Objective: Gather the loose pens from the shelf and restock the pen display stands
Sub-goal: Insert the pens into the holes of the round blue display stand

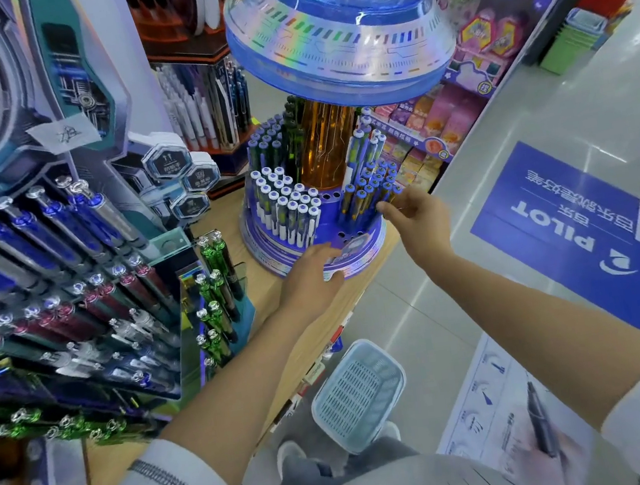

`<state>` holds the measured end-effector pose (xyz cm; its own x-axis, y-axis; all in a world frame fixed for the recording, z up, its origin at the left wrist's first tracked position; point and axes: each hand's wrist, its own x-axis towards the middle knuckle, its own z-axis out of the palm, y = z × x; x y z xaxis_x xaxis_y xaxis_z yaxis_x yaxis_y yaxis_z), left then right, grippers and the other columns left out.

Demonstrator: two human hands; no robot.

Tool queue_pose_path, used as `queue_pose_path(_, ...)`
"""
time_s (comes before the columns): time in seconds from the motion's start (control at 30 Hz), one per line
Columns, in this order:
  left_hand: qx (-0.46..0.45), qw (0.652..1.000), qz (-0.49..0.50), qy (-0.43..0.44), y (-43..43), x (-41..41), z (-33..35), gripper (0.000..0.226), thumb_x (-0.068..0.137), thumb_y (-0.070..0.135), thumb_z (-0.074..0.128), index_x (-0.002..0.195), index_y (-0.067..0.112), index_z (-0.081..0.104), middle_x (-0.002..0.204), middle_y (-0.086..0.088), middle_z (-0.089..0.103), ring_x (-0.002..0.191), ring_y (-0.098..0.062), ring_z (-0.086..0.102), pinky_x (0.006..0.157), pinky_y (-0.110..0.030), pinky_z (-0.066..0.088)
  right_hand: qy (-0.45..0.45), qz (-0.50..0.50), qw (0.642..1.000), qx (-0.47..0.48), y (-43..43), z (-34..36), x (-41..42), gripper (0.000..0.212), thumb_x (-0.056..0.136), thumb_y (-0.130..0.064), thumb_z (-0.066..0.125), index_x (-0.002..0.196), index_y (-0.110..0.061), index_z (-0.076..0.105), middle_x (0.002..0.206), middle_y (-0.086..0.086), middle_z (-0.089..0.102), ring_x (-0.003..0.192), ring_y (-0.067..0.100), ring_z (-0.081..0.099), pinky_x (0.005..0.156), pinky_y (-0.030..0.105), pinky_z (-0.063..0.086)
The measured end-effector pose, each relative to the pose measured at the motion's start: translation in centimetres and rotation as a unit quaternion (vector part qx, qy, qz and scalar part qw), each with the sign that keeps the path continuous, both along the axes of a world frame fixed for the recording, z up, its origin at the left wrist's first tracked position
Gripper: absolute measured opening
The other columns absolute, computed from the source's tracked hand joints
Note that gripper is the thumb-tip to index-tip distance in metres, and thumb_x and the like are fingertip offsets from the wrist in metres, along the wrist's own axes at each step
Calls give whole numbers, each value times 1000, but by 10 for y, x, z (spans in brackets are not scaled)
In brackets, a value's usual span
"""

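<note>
The round pen stand (pixel 355 248) sits on the wooden shelf (pixel 261 289), near its front edge. Most of its slots are filled: white-capped pens (pixel 289 205) at the front left, blue-capped pens (pixel 371 183) at the front right, and darker ones further round. Between the two front groups a patch of empty holes (pixel 343 235) shows in the blue base, so I judge this stand partly restocked, with room for more.

The right hand (pixel 416 218) reaches in at the blue-capped group, its fingertips (pixel 386 208) bunched close against the pen tops. Whether they pinch a pen or only touch the row, I cannot tell. The left hand (pixel 310 271) lies on the rim of the base with fingers spread and fairly straight, likely steadying or turning the stand.

No loose pens show on the bare wood. To the left, a slanted rack (pixel 48 243) holds rows of blue, red and green pens and looks nearly full. Below, on the floor, a pale plastic basket (pixel 359 394) appears empty.
</note>
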<state>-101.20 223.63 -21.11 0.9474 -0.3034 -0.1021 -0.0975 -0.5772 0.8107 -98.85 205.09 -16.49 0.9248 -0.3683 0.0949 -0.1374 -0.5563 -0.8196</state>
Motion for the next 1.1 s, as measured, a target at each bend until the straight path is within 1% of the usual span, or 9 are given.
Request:
queue_pose_path(0.17, -7, 1000, 11, 0, 2, 1, -2, 35, 90, 11, 60, 125, 11, 57, 128, -4, 55, 115, -19, 54, 90, -25, 41, 10, -17, 999, 33, 8, -7, 3, 23, 82, -20, 77, 88, -18, 54, 78, -6, 63, 69, 4, 59, 63, 17, 47)
queue_pose_path(0.27, 7, 1000, 11, 0, 3, 1, -2, 37, 91, 12, 59, 128, 12, 55, 129, -3, 54, 115, -18, 54, 93, -30, 44, 36, -12, 999, 4, 10, -13, 5, 11, 86, -20, 72, 84, -13, 63, 77, -6, 64, 69, 2, 57, 64, 19, 43)
queue_pose_path(0.33, 18, 1000, 9, -3, 3, 2, -3, 38, 92, 13, 58, 129, 12, 54, 131, -3, 53, 117, -19, 53, 95, -32, 45, 63, -7, 998, -3, 7, -19, 6, 10, 88, -24, 70, 85, -15, 67, 79, -3, 66, 70, 7, 59, 66, 26, 44)
queue_pose_path(0.43, 37, 999, 16, -5, 3, 1, -4, 40, 92, 13, 57, 131, 14, 52, 133, -2, 52, 118, -20, 52, 96, -37, 47, 82, -8, 997, -3, 4, -24, 2, 29, 86, -43, 68, 86, -13, 70, 79, 4, 70, 75, 19, 66, 69, 38, 54)
queue_pose_path(0.57, 65, 997, 26, -15, 4, 1, -7, 43, 91, 13, 57, 133, 15, 50, 135, -1, 50, 119, -21, 50, 95, -40, 47, 4, -10, 999, 34, 8, -19, -2, 25, 85, -46, 68, 76, -25, 57, 75, 4, 65, 74, 27, 66, 68, 43, 53)
queue_pose_path(0.67, 89, 995, 34, -21, 5, 1, -8, 44, 91, 14, 56, 134, 15, 49, 137, -1, 48, 121, -24, 47, 96, -41, 45, -8, 15, 1000, 26, 14, -16, 1, 27, 86, -35, 71, 76, -24, 48, 75, 6, 61, 71, 27, 61, 64, 39, 49)
queue_pose_path(0.8, 135, 990, 43, -26, 8, 1, -7, 49, 92, 16, 54, 140, 16, 44, 143, 0, 42, 127, -25, 39, 102, -38, 39, 20, 60, 998, 21, 14, -23, -3, 21, 86, -25, 72, 85, -15, 53, 74, -3, 56, 65, 8, 51, 59, 18, 43)
queue_pose_path(0.97, 159, 983, 85, -33, 8, -3, -5, 57, 91, 16, 56, 143, 13, 36, 147, -4, 39, 133, -25, 34, 108, -35, 31, 15, 79, 996, -45, 0, -43, -15, 16, 83, -12, 67, 92, -16, 55, 95, 3, 60, 85, 18, 58, 70, 30, 44)
queue_pose_path(1.1, 151, 979, 134, -35, 7, -10, -6, 62, 90, 15, 57, 145, 8, 30, 150, -9, 34, 137, -25, 30, 113, -34, 26, 87, 124, 984, -97, -15, -56, -18, 53, 83, -15, 69, 131, -12, 46, 134, 9, 49, 121, 25, 49, 94, 33, 41)
